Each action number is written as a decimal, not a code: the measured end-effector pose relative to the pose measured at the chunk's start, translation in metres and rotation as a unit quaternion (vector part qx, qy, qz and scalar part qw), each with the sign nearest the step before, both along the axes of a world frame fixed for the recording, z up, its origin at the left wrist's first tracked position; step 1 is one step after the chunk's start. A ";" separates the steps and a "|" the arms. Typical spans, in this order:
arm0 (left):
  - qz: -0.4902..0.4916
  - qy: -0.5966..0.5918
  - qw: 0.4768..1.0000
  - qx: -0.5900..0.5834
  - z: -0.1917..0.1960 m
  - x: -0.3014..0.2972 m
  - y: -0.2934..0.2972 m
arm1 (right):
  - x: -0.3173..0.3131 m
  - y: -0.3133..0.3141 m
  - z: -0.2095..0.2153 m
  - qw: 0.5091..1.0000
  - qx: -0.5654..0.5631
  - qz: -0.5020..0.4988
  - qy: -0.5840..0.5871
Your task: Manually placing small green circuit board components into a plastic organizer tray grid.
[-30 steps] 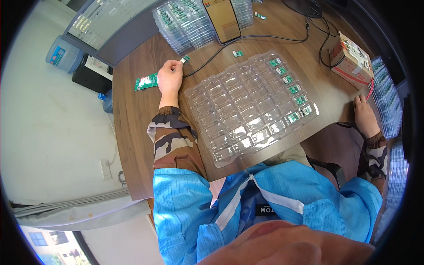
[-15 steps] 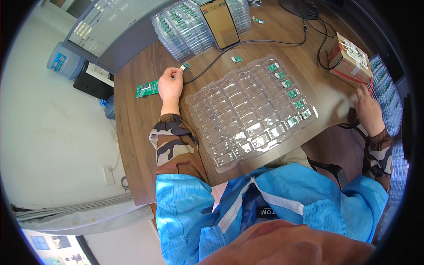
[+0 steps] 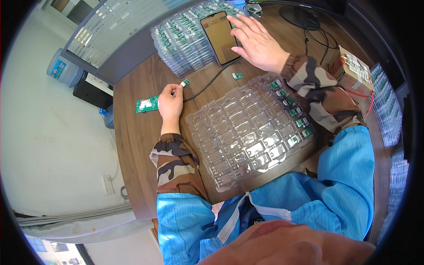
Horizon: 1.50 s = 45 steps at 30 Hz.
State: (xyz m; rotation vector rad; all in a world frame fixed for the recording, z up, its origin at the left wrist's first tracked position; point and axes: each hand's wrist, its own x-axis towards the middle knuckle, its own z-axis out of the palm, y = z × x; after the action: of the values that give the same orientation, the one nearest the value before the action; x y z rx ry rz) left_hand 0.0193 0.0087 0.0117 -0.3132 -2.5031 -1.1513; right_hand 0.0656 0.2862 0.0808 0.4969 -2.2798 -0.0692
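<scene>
My left hand (image 3: 170, 104) is closed in a pinch on a small green circuit board (image 3: 185, 82) with a white connector, which pokes out past the fingertips. Beside that hand lies a larger green circuit board (image 3: 145, 105) with a display glowing red; the hand covers its right end. My right hand (image 3: 260, 46) is open, fingers spread, by the right edge of an upright smartphone (image 3: 219, 39); whether it touches the screen I cannot tell. In front of me sits a clear plastic compartment tray (image 3: 240, 128) with several small green boards (image 3: 295, 111) along its right side.
Stacked clear trays (image 3: 176, 42) filled with boards stand behind the phone. A loose small board (image 3: 237, 76) lies beyond the tray. A black cable (image 3: 205, 84) runs from my left hand toward the phone. At the right are a cardboard box (image 3: 353, 73) and more stacked trays (image 3: 385, 106).
My right hand has moved from beside the cardboard box up and left to the phone. The larger board's display has turned red. My left hand keeps its pinch.
</scene>
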 end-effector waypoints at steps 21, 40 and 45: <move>-0.010 0.003 1.000 -0.020 0.001 0.000 0.003 | 0.001 -0.012 -0.033 0.948 -0.094 0.105 -0.285; -0.111 -0.005 0.993 0.025 -0.012 -0.016 -0.010 | 0.195 0.093 0.039 0.949 -0.268 0.114 -0.123; -0.117 0.005 0.993 0.010 -0.009 -0.013 -0.008 | 0.298 0.201 0.030 0.914 -0.374 -0.149 -0.053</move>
State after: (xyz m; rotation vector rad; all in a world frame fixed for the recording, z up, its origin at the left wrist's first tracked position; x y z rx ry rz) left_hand 0.0065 0.0005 0.0030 -0.6199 -2.4944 -1.2576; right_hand 0.3633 0.4867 0.1104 -0.2557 -2.2501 0.6711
